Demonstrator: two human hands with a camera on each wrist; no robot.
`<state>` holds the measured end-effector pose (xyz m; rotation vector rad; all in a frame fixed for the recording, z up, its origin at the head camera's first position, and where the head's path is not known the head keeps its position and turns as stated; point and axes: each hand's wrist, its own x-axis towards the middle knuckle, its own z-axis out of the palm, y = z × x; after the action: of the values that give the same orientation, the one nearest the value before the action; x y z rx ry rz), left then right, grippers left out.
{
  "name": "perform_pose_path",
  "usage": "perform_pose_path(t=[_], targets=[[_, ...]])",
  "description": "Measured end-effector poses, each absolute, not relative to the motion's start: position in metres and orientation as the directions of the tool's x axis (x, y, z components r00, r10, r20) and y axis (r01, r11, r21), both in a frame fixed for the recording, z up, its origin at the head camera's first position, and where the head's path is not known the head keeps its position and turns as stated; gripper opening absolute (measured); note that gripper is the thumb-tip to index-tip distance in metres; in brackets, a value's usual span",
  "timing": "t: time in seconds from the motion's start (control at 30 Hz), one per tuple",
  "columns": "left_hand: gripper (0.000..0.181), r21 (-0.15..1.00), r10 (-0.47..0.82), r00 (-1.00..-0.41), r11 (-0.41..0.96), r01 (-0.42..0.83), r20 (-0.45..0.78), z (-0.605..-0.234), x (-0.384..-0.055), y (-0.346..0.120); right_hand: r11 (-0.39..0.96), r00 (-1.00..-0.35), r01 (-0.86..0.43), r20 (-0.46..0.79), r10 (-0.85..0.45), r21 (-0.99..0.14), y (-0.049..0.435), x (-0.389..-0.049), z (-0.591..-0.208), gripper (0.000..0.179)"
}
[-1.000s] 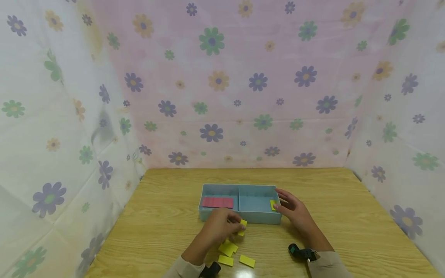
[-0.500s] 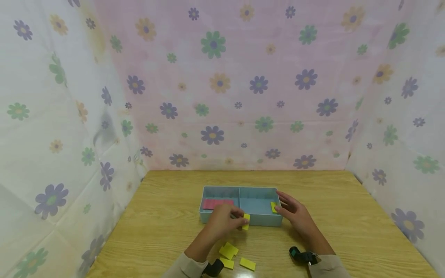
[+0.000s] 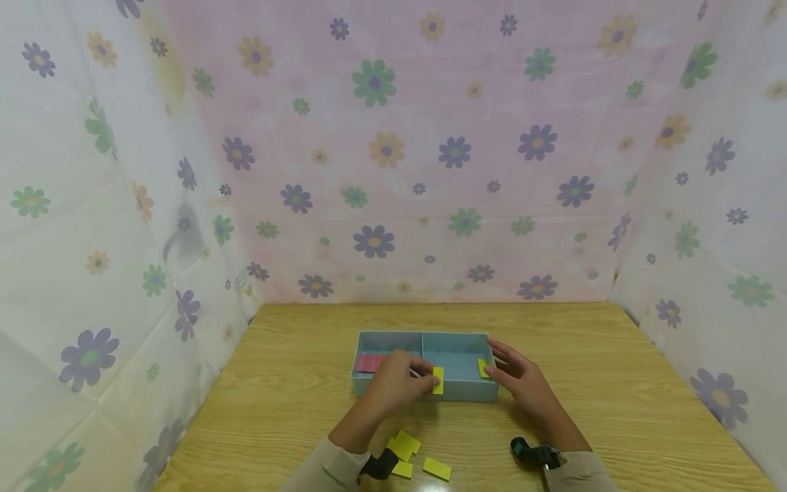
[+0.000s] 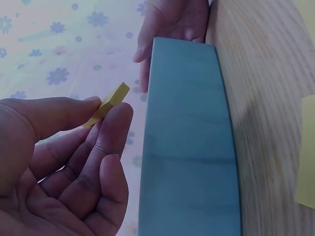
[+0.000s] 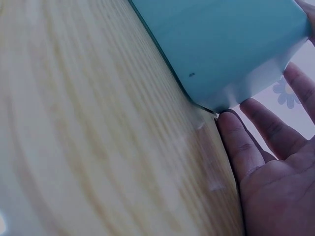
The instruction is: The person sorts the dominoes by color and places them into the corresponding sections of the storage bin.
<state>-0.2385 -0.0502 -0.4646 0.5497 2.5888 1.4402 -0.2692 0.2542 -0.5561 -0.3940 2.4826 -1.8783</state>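
Observation:
A light blue two-compartment box [image 3: 468,391] stands on the table. Just over its front wall, near the divider, my left hand [image 3: 396,384] pinches a small yellow tile [image 3: 438,381]. The left wrist view shows that tile [image 4: 114,101] edge-on between thumb and fingertips, apart from the box. At the right end, my right hand [image 3: 522,379] holds the box, thumb over the rim and lower fingers [image 5: 242,142] against the outside wall. Beside that thumb, another yellow tile [image 3: 482,369] sits in the right compartment. Pink tiles [image 3: 370,363] lie in the left compartment, partly hidden by my left hand.
In front of the box, several yellow tiles [image 3: 404,444] lie on the wooden table [image 3: 295,383], some overlapping, with one tile [image 3: 437,469] apart to the right. Flowered cloth [image 3: 455,225] encloses the back and sides. Each wrist wears a black device [image 3: 533,452].
My left hand has lifted the pinched yellow tile from above the table in front of the box up to the front wall's rim, slightly rightward. My right hand stays at the box's end.

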Motion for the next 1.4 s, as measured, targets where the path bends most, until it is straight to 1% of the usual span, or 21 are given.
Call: perform_pose_path(t=[0.17, 0.3, 0.57, 0.8, 1.07, 1.4], targets=[[0.014, 0.872, 0.365, -0.928, 0.425, 0.244, 0.082, -0.462, -0.241, -0.048, 0.249, -0.968, -0.194, 0.145, -0.204, -0.949, 0.251, -0.268, -0.556, 0.063], [0.016, 0.885, 0.347, -0.934, 0.407, 0.227, 0.08, -0.46, -0.245, -0.044, 0.272, -0.973, -0.18, 0.131, -0.189, -0.945, 0.249, -0.267, -0.555, 0.064], [0.019, 0.911, 0.34, -0.94, 0.377, 0.169, 0.033, -0.458, -0.261, -0.035, 0.29, -0.981, -0.145, 0.099, -0.167, -0.946, 0.248, -0.268, -0.554, 0.063], [0.018, 0.91, 0.344, -0.939, 0.384, 0.155, 0.015, -0.456, -0.274, -0.027, 0.297, -0.984, -0.134, 0.092, -0.151, -0.946, 0.249, -0.271, -0.556, 0.061], [0.016, 0.909, 0.304, -0.952, 0.403, 0.108, -0.022, -0.453, -0.284, -0.011, 0.281, -0.976, -0.17, 0.122, -0.178, -0.945, 0.25, -0.271, -0.552, 0.062], [0.014, 0.928, 0.274, -0.96, 0.369, 0.047, -0.06, -0.454, -0.292, 0.005, 0.27, -0.972, -0.173, 0.119, -0.205, -0.947, 0.251, -0.27, -0.553, 0.06]])
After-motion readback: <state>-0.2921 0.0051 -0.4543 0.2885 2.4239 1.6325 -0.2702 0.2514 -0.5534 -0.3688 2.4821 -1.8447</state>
